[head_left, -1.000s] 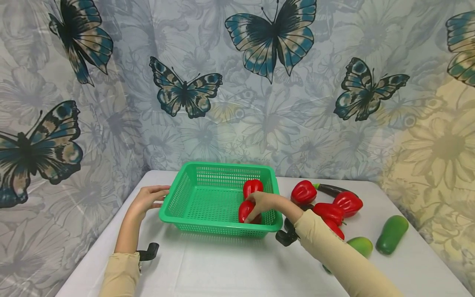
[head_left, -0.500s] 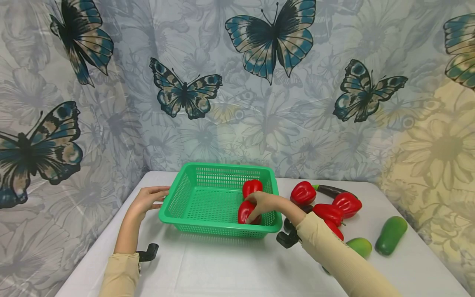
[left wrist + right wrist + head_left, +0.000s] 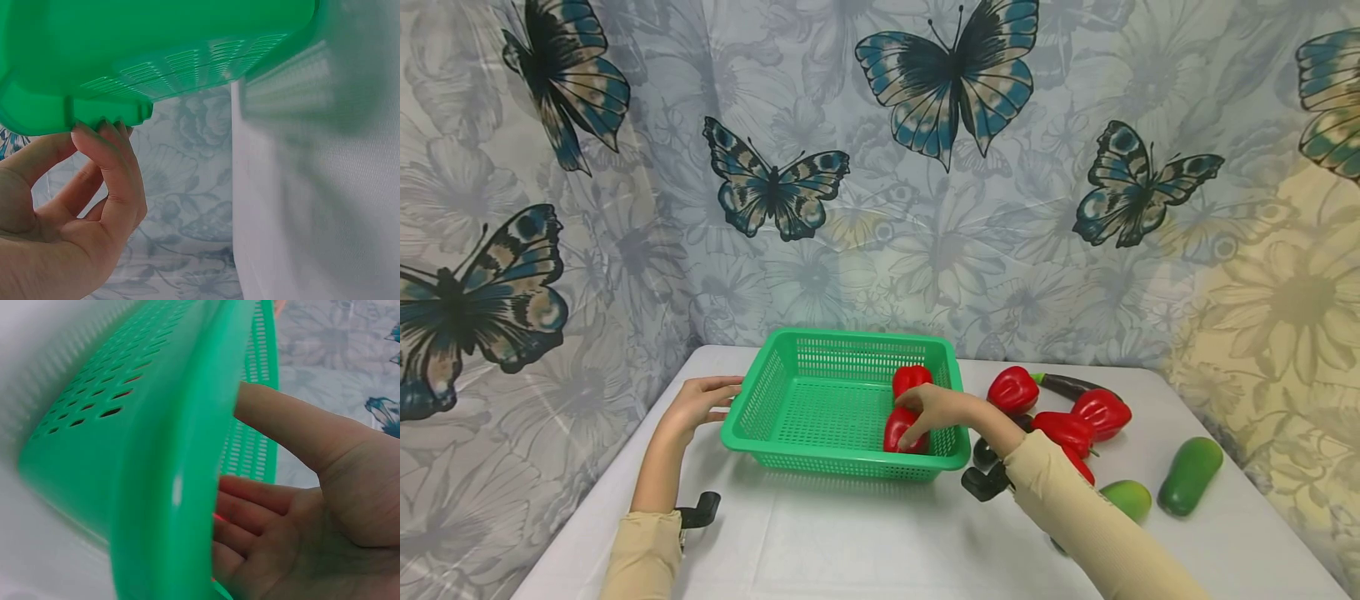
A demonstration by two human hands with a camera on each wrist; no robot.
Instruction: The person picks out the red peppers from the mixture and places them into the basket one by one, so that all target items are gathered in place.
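A green plastic basket (image 3: 842,463) stands on the white table. Two red bell peppers lie inside its right end: a far pepper (image 3: 912,379) and a near pepper (image 3: 895,427). My right hand (image 3: 934,408) reaches over the right wall and holds the near pepper, thumb in front and fingers over its far side. In the right wrist view the basket rim (image 3: 169,487) hides most of that pepper and the fingertips. At the basket's left end my left hand (image 3: 700,403) touches the outer rim with nearly straight fingers; the left wrist view shows the fingertips (image 3: 84,128) against the rim's edge.
Right of the basket lie several more red bell peppers (image 3: 1063,429), a dark eggplant (image 3: 1071,384), a green mango-like fruit (image 3: 1127,498) and a long green vegetable (image 3: 1192,475). My right forearm partly covers some of them. Butterfly-patterned cloth (image 3: 880,275) hangs behind the table.
The right hand and both peppers in the basket have shifted very slightly to the right. My left hand and the basket stay where they were.
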